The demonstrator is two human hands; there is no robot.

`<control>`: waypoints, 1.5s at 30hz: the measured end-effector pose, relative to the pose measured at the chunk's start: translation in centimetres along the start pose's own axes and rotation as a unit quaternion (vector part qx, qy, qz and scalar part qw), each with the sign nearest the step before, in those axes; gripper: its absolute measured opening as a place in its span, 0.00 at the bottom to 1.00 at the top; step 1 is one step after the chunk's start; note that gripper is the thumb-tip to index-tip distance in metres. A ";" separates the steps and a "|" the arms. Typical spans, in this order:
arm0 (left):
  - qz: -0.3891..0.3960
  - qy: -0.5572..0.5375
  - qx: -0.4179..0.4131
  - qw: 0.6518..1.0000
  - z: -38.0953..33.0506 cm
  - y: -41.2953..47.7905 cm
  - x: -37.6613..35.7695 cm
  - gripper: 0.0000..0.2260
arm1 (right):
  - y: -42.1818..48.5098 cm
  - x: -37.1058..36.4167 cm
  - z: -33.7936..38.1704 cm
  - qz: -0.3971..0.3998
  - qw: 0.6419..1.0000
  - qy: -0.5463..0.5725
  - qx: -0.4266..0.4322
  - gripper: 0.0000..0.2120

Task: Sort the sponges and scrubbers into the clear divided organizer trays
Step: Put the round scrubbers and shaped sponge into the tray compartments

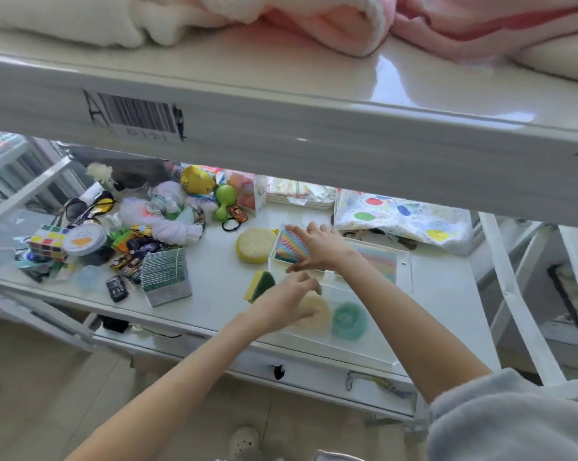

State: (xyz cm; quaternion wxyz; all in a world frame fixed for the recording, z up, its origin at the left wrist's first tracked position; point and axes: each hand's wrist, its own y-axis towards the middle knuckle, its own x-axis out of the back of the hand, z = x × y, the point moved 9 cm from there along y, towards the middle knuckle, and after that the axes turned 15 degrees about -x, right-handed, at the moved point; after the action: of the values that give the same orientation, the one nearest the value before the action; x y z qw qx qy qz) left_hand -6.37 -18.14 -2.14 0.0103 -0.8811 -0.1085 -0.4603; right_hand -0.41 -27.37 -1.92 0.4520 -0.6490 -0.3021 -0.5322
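The clear divided organizer tray [402, 261] sits on the white counter [214, 287], right under your two hands. Your right hand [324, 249] is over the far part of the tray. Its fingers are spread a little and it rests on a striped rainbow sponge [291, 249] that leans in the far-left part. I cannot tell if it grips the sponge or only touches it. Just past your right wrist, another striped sponge [381, 261] lies flat in the next part.

Your left hand [287, 299] is over the near part of the tray, fingers loosely bent and blurry. I cannot tell if it holds anything. Right under it is a pale round scrubber [317, 316], and just beside that, toward your right arm, is a green round scrubber [349, 321]. Both are in the near part.

Just left of your left hand, outside the tray, a yellow and green sponge [259, 286] lies on the counter. A yellow round scrubber [256, 244] is beside the tray, left of your right hand.

Farther left stands a box of green striped cloths [166, 277], then a toy car [116, 287], a puzzle cube [48, 242] and a pile of small toys. A spotted bag [407, 221] lies behind your right hand.
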 end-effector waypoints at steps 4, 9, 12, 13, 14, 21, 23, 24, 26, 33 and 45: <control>-0.106 0.024 0.091 0.990 7.6 -2.7 8.0 0.08 | 0.2 -1.2 0.2 0.009 1.000 0.002 -0.005 0.47; -0.009 0.116 0.187 0.975 17.0 -1.1 9.2 0.19 | -0.4 0.5 -0.6 -0.040 0.999 0.023 -0.015 0.42; 0.098 0.122 0.197 0.968 19.8 0.9 6.6 0.36 | -0.9 1.4 -1.6 -0.056 0.997 0.031 -0.033 0.40; 0.112 0.124 0.189 0.968 20.2 1.6 6.0 0.41 | -1.2 1.6 -2.1 -0.062 0.997 0.034 -0.041 0.40; 0.116 0.126 0.179 0.969 20.5 2.3 5.6 0.44 | -1.4 1.9 -2.5 -0.069 0.996 0.037 -0.048 0.39; 0.094 0.087 0.180 0.975 21.8 3.9 3.0 0.42 | -3.3 1.5 -4.9 -0.088 0.991 0.051 -0.088 0.31; 0.066 0.064 0.207 0.974 22.2 3.3 3.2 0.41 | -3.7 1.2 -5.6 -0.086 0.990 0.058 -0.094 0.28; 0.048 0.057 0.220 0.973 22.2 2.9 3.7 0.41 | -3.9 1.2 -5.9 -0.085 0.990 0.062 -0.098 0.27; -0.001 0.044 0.246 0.968 21.6 1.8 5.3 0.41 | -4.2 1.2 -6.4 -0.083 0.988 0.072 -0.106 0.26; -0.089 -0.040 0.116 0.988 8.4 -1.7 8.9 0.41 | -6.1 1.6 -9.3 -0.087 0.979 0.122 -0.140 0.21; 0.026 -0.164 -0.091 0.982 -8.9 7.8 -8.0 0.44 | -12.9 0.8 -19.6 -0.101 0.951 0.178 -0.231 0.16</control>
State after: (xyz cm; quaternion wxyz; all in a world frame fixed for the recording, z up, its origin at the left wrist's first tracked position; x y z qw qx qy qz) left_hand -16.41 -28.28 -2.87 -0.0756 -0.9444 -0.0440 -0.3170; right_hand -19.69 -39.98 2.78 0.2804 -0.5967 -0.1498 -0.7368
